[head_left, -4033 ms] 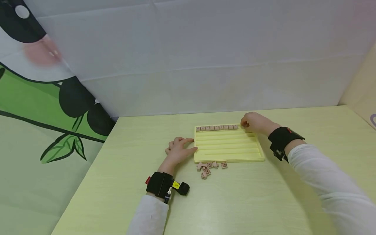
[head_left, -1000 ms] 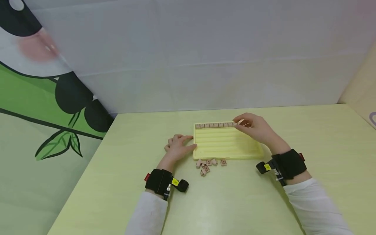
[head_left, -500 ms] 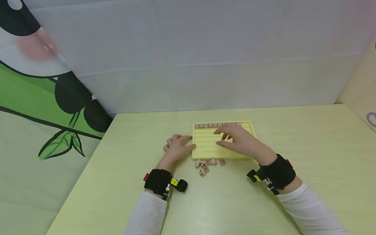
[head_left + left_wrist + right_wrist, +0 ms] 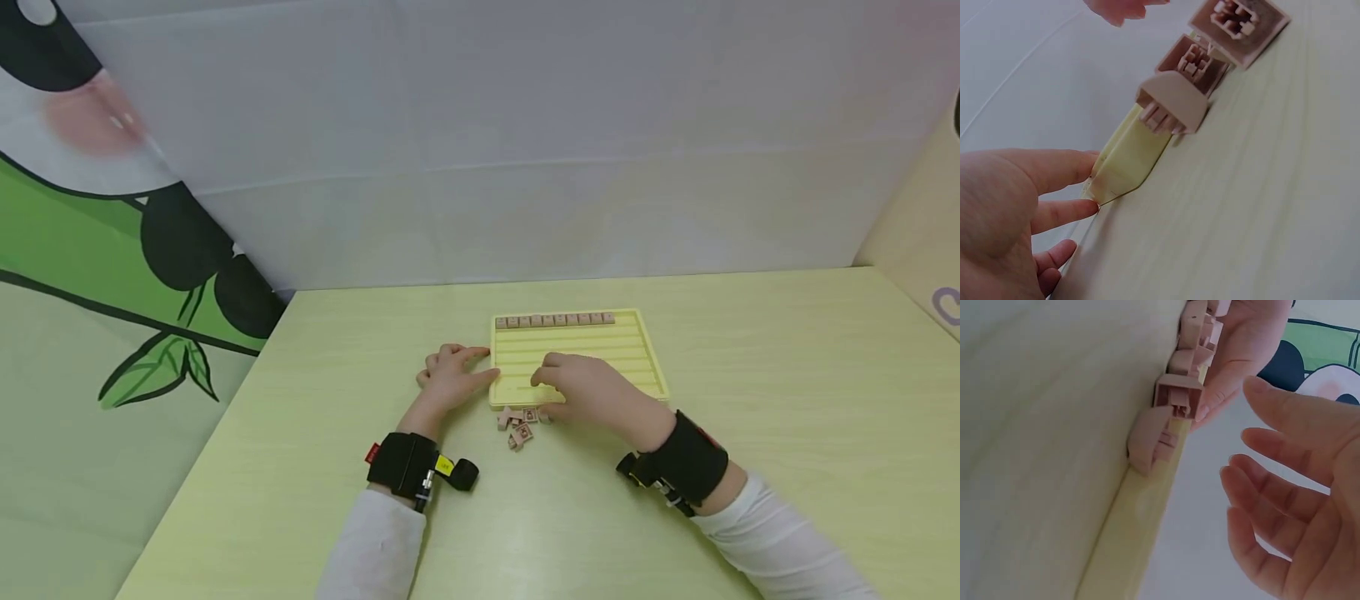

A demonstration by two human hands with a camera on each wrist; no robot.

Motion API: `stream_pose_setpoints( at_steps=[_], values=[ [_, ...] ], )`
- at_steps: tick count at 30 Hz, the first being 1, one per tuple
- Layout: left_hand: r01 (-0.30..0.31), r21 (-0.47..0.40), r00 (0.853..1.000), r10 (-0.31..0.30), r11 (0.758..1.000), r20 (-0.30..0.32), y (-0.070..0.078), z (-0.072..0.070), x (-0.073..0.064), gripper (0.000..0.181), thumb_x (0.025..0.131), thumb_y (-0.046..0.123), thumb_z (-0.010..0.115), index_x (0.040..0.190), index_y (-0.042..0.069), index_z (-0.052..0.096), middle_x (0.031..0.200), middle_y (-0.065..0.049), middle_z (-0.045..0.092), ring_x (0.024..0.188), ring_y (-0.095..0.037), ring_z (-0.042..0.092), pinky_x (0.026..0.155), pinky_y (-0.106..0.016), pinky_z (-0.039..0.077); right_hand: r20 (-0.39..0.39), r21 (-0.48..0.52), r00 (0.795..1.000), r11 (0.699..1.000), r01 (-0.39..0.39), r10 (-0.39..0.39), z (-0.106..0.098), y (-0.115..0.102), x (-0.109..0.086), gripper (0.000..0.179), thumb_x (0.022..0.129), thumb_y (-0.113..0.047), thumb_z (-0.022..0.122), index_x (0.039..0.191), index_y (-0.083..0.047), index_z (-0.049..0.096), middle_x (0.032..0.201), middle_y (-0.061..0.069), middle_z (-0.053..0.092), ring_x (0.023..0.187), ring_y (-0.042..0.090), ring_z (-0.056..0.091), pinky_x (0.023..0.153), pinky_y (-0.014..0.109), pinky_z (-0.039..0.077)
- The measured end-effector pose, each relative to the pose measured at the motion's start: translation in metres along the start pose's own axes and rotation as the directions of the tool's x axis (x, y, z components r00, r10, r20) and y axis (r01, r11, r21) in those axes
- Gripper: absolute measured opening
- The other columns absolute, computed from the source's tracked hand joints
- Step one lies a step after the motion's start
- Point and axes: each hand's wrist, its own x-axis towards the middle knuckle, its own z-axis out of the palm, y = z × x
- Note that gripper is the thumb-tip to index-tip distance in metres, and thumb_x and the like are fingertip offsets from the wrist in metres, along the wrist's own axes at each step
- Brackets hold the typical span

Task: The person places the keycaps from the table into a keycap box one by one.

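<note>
Filling the tray [image 4: 517, 358]: back row [image 4: 555, 320] looks nearly full, others bare; caps [image 4: 521, 437] lie loose; left hand [image 4: 450, 379], right hand [image 4: 596, 393]: grips apart.

Surface [image 4: 570, 517]: pale yellow-green, faint grain, lower half of head view; back edge near mid-height, left edge slanting to bottom. White sheet [image 4: 510, 133] behind, fills upper middle, creases running across. Cartoon print, left side: black patch [image 4: 48, 50] with white oval [image 4: 37, 11] in top left corner, pink blush [image 4: 93, 117] just below, green band [image 4: 67, 237] outlined black, two black blobs [image 4: 186, 237] at its right end, leaves [image 4: 135, 372] under that, pale grey-green below. Right edge: cream panel [image 4: 915, 200], purple curl [image 4: 937, 306] low, black mark [image 4: 957, 115] higher, cut off. Right wrist view: print again, upper right, part hidden.
</note>
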Motion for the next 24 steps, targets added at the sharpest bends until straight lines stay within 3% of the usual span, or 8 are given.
stream_pose_setpoints(
  at_steps=[4, 11, 19, 24],
  values=[
    [0.002, 0.0, 1.0, -0.002, 1.0, 0.006, -0.001, 0.0, 0.0, 0.054, 0.085, 0.046, 0.064, 0.133, 0.022, 0.056, 0.141, -0.017, 0.034, 0.128, -0.039, 0.021, 0.098, -0.056, 0.012, 0.052, -0.014, 0.999, 1.0, -0.008, 0.009, 0.004, -0.004, 0.0, 0.023, 0.079, -0.018, 0.076, 0.099, -0.008, 0.069, 0.088, 0.001, 0.059, 0.073, 0.012, 0.055, 0.068, 0.028, 0.048],
    [0.003, -0.008, 1.0, -0.003, 1.0, 0.001, -0.002, 0.0, 0.0, 0.055, 0.085, 0.046, 0.065, 0.133, 0.022, 0.056, 0.142, -0.016, 0.033, 0.129, -0.038, 0.02, 0.099, -0.056, 0.011, 0.071, -0.022, 0.997, 1.0, -0.006, 0.007, 0.011, -0.003, 0.0, 0.009, 0.078, -0.01, 0.073, 0.084, -0.011, 0.066, 0.074, -0.004, 0.049, 0.062, 0.009, 0.041, 0.06, 0.024, 0.04],
    [0.007, -0.016, 1.0, -0.007, 1.0, -0.003, -0.004, 0.0, 0.0, 0.054, 0.084, 0.046, 0.065, 0.132, 0.022, 0.057, 0.142, -0.016, 0.034, 0.128, -0.038, 0.021, 0.099, -0.056, 0.011, 0.089, -0.022, 0.996, 1.0, -0.011, 0.013, 0.015, -0.005, 0.001, 0.016, 0.076, -0.005, 0.072, 0.071, -0.015, 0.059, 0.069, -0.006, 0.043, 0.058, 0.008, 0.038, 0.055, 0.022, 0.035],
    [0.006, -0.019, 1.0, -0.007, 1.0, -0.012, -0.005, 0.0, 0.001, 0.054, 0.084, 0.046, 0.066, 0.131, 0.022, 0.057, 0.142, -0.016, 0.035, 0.128, -0.038, 0.022, 0.099, -0.057, 0.011, 0.089, -0.048, 0.996, 0.999, -0.002, 0.006, 0.015, -0.007, 0.002, 0.015, 0.076, -0.004, 0.07, 0.071, -0.014, 0.061, 0.068, -0.006, 0.044, 0.058, 0.008, 0.037, 0.055, 0.021, 0.035]
  ],
)
